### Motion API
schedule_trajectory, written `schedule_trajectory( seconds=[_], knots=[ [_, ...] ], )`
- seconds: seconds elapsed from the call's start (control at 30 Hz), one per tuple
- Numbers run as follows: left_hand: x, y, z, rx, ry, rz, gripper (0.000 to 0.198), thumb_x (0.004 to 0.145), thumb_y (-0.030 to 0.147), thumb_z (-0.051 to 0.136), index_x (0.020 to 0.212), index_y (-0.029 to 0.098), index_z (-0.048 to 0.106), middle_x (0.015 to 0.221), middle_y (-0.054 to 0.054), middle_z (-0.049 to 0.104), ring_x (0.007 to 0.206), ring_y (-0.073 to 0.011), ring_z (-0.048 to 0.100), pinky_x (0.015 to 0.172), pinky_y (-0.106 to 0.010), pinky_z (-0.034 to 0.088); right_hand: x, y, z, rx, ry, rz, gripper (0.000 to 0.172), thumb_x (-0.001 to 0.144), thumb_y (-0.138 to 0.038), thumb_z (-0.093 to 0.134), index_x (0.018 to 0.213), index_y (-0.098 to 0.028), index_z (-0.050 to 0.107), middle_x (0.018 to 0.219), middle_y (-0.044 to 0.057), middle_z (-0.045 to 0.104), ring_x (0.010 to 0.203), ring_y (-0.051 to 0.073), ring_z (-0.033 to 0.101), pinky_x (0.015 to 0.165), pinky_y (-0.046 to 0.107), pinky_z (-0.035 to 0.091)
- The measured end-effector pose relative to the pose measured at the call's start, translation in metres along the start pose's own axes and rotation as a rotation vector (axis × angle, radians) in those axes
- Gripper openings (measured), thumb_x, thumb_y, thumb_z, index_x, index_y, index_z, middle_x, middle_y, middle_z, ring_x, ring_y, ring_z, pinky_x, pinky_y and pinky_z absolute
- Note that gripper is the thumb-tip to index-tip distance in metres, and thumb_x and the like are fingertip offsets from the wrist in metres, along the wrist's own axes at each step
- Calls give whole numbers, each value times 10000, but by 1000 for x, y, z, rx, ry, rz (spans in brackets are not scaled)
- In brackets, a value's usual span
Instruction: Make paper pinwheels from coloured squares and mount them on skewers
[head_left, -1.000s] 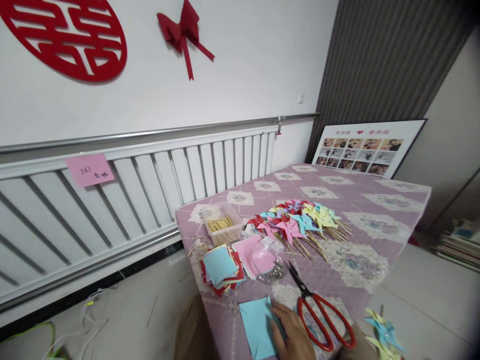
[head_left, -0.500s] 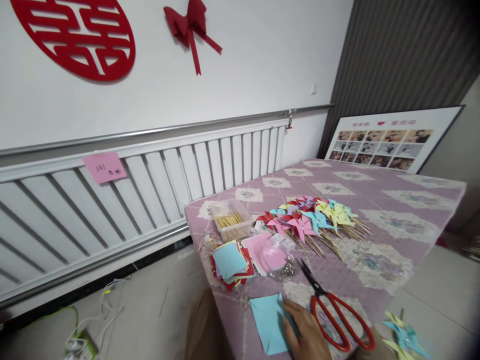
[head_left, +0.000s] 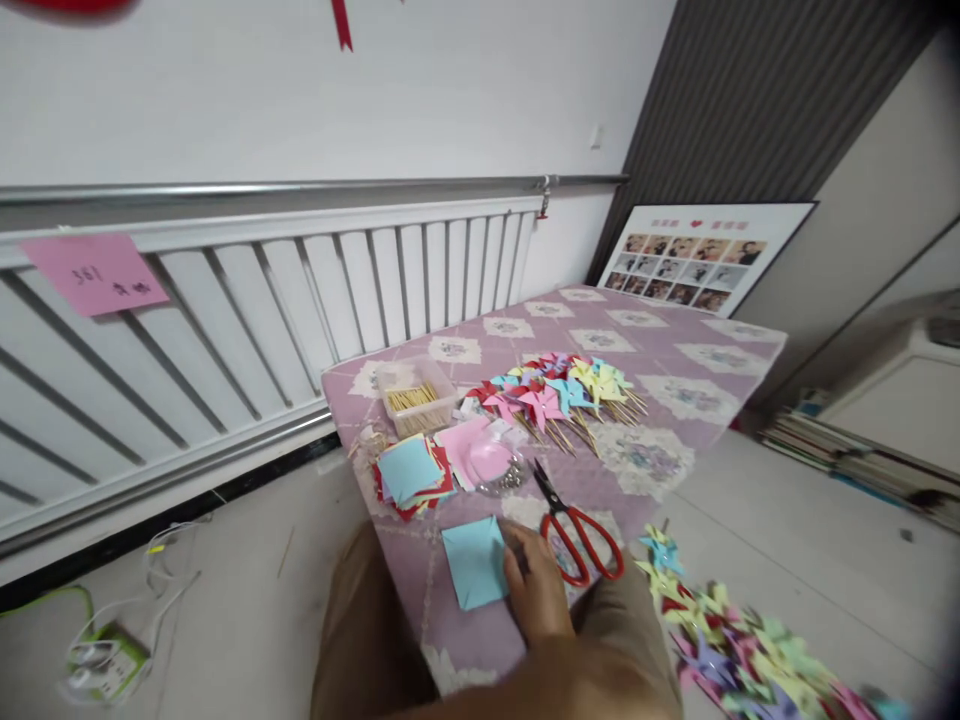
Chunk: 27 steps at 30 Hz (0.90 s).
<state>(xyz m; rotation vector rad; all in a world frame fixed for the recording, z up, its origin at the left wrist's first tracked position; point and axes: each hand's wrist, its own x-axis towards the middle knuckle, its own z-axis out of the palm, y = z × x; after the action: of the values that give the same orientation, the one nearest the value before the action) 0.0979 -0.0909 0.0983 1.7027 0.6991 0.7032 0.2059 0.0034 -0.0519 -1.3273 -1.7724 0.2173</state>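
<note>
A light-blue paper square point(head_left: 474, 563) with short diagonal lines at its corners lies near the front of the cloth-covered table. My right hand point(head_left: 536, 580) grips its right edge, thumb towards the paper and fingers curled. A dark patch shows between thumb and fingers; I cannot make out what it is. Blurred bare skin, apparently my left hand point(head_left: 592, 685) and forearm, crosses the bottom edge; its fingers cannot be made out. Red-handled scissors point(head_left: 566, 525) lie just right of my right hand, blades pointing away. Behind the square is a stack of coloured paper squares point(head_left: 409, 470).
A clear box of wooden sticks point(head_left: 416, 395) stands at the left edge. Beside it are pink paper point(head_left: 461, 445), a bag of small metal pieces point(head_left: 510, 475) and a pile of paper pinwheels point(head_left: 551, 395). More pinwheels point(head_left: 742, 650) lie low at the right. Cables point(head_left: 157, 580) trail on the floor.
The view has tilted down and swung right, bringing more pinwheels into sight. Blurred skin has come in along the bottom edge. My right hand stays at the blue square's right side.
</note>
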Motion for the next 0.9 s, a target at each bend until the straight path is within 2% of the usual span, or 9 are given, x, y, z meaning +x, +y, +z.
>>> schedule_trajectory(
  seconds=[0.07, 0.1, 0.13, 0.2, 0.27, 0.4, 0.63, 0.8, 0.9],
  knots=[
    [1, -27, -18, -16, 127, -93, 306, 919, 389, 456, 772, 177, 621, 777, -48, 632, 737, -171, 581, 670, -301, 472, 0, 0, 1, 14, -2, 37, 274, 875, -212, 469, 1107, -178, 610, 1038, 131, 697, 971, 273, 650, 841, 441, 548],
    [-2, -42, -29, -14, 242, -166, 346, 925, 384, 403, 711, 178, 581, 689, -33, 592, 673, -166, 552, 633, -301, 446, 0, 0, 2, 11, -6, 49, 288, 874, -209, 464, 1125, -175, 601, 1048, 133, 693, 986, 275, 642, 851, 446, 542],
    [-7, -56, -40, -28, 430, -278, 355, 910, 396, 394, 664, 190, 545, 629, -14, 558, 632, -162, 528, 611, -296, 430, 1, 0, 3, 3, -13, 56, 305, 870, -215, 473, 1148, -171, 589, 1063, 137, 688, 1005, 282, 632, 866, 458, 531],
    [-19, -82, -61, 1, 668, -372, 318, 883, 397, 405, 672, 198, 535, 661, -9, 572, 684, -171, 539, 664, -298, 434, 1, -2, 5, -31, -24, 45, 358, 858, -235, 501, 1204, -164, 557, 1099, 148, 676, 1040, 300, 611, 893, 489, 507],
    [-31, -103, -75, 5, 781, -420, 171, 819, 334, 494, 837, 195, 593, 805, -24, 639, 782, -190, 578, 751, -319, 452, 3, -5, 8, -66, -43, 18, 433, 839, -253, 534, 1261, -155, 519, 1135, 161, 663, 1066, 315, 595, 909, 507, 487],
    [-33, -130, -82, -47, 858, -418, 315, 723, 223, 593, 1035, 191, 610, 970, -63, 674, 898, -220, 608, 880, -370, 439, 6, -14, 12, -149, -147, 31, 566, 799, -242, 598, 1338, -144, 459, 1220, 172, 624, 1133, 330, 554, 964, 507, 432],
    [-12, -138, -79, -207, 924, -379, 368, 634, 122, 673, 991, 202, 638, 1008, -64, 666, 863, -202, 607, 894, -367, 433, 21, -27, 16, -285, -238, 201, 619, 726, -213, 689, 1317, -236, 507, 1152, 128, 647, 1079, 346, 547, 835, 438, 441],
    [-15, -145, -82, -206, 919, -412, 404, 679, 132, 658, 1073, 194, 602, 1095, -87, 648, 899, -201, 618, 874, -363, 462, 25, -30, 13, -175, -242, 250, 608, 713, -193, 670, 1305, -189, 530, 1127, 142, 659, 1068, 336, 549, 887, 445, 417],
    [-17, -149, -83, -197, 901, -413, 385, 719, 163, 647, 1099, 191, 587, 1129, -96, 641, 957, -211, 617, 903, -374, 460, 25, -31, 9, 4, -204, 346, 579, 699, -169, 627, 1274, -183, 564, 996, 93, 686, 987, 300, 580, 895, 441, 416]
  ],
)
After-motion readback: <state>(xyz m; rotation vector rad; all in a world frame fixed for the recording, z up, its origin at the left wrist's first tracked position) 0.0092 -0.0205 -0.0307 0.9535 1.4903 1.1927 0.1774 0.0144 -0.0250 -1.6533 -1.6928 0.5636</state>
